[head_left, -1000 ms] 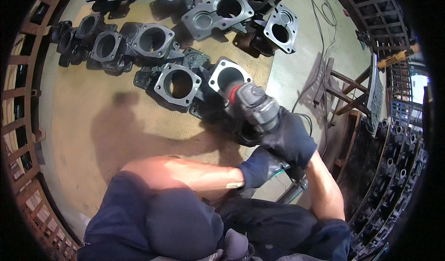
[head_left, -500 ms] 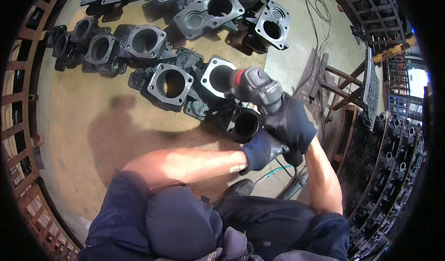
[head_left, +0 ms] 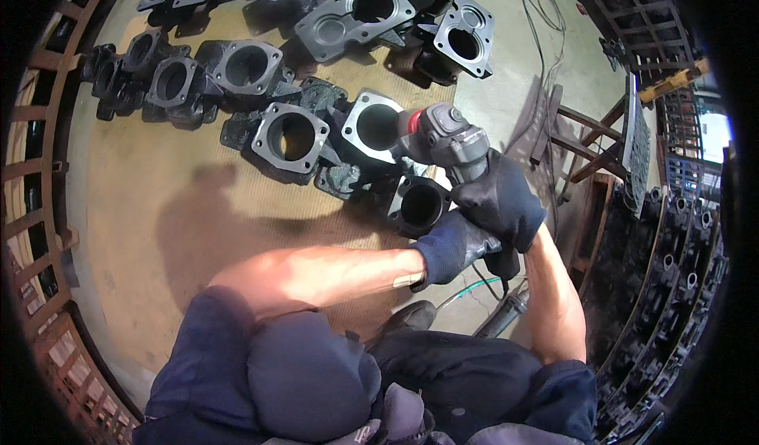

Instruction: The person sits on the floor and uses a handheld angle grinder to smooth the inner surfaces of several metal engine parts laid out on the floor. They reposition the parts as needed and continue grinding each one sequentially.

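Note:
Both my hands wear dark gloves and hold a grey angle grinder (head_left: 444, 138). My right hand (head_left: 504, 200) wraps around the grinder's body. My left hand (head_left: 455, 243) grips its rear end, just below the right. The grinder's head rests at the edge of a dark cast metal housing (head_left: 378, 124) whose flat flange with a round bore shows bright. A second housing (head_left: 419, 204) lies right under the tool, and another with a square flange (head_left: 291, 136) sits to the left.
Several more cast housings (head_left: 237, 69) lie on a brown board (head_left: 142, 208) further away. A metal stool frame (head_left: 581, 148) stands to the right on concrete. Racks of dark castings (head_left: 680, 255) line the right side. A hose or cable (head_left: 474, 291) trails by my knees.
The view has shifted so the housings sit lower in the picture. Both hands stay on the grinder, whose head has stayed against the bright-flanged housing.

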`<act>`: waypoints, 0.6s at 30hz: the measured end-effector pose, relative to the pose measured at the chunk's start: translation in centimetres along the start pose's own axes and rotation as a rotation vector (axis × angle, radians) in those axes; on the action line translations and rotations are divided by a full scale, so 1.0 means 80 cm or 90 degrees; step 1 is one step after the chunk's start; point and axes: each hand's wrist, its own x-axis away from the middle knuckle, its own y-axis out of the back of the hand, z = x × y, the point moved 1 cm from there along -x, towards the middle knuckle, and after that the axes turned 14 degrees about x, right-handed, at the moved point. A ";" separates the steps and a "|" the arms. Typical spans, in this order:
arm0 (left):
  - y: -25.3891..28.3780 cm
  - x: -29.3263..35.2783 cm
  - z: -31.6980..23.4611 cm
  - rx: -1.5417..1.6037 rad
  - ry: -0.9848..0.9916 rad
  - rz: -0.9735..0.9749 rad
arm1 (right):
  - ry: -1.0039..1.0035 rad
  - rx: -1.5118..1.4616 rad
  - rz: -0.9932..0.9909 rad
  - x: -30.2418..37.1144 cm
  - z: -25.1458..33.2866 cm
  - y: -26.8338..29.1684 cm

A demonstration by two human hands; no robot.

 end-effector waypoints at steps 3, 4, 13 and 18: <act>-0.009 0.017 0.007 -0.018 -0.008 0.027 | 0.022 0.026 -0.012 0.019 0.005 -0.012; -0.013 0.029 0.012 0.001 0.019 0.024 | 0.017 0.031 0.007 0.027 0.012 -0.017; -0.026 0.076 0.043 -0.118 -0.107 0.026 | -0.070 -0.081 0.128 0.048 0.039 -0.030; -0.026 0.052 0.043 0.067 -0.006 0.024 | -0.065 -0.069 0.068 0.041 0.026 -0.028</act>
